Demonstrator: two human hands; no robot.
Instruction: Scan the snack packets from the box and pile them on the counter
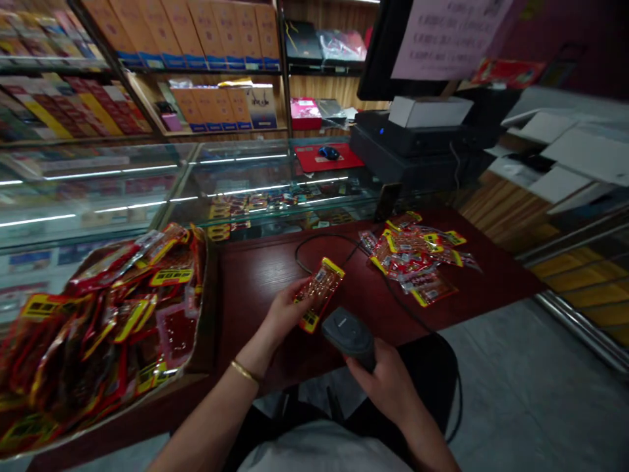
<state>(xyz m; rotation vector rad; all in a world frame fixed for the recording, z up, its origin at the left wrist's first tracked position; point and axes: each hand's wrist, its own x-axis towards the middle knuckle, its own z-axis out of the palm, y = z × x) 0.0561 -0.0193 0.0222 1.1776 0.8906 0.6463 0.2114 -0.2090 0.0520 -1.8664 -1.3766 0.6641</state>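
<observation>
My left hand (286,307) grips a snack packet (322,286), clear and red with yellow ends, tilted just above the dark red counter (250,275). Closed around the handle of a grey barcode scanner (348,333) is my right hand (386,377). The scanner's head points toward the packet, a small gap apart. On the left, a cardboard box (209,308) is heaped with similar red and yellow packets (122,314). A loose pile of packets (407,252) lies on the counter to the right.
A black cable (403,305) runs across the counter and down past the right edge. Behind stand a glass display case (236,172), a mouse (328,153) on a red mat (307,159), a monitor (383,49) and a dark phone-like slab (388,200). Boxed goods (206,33) fill the shelves.
</observation>
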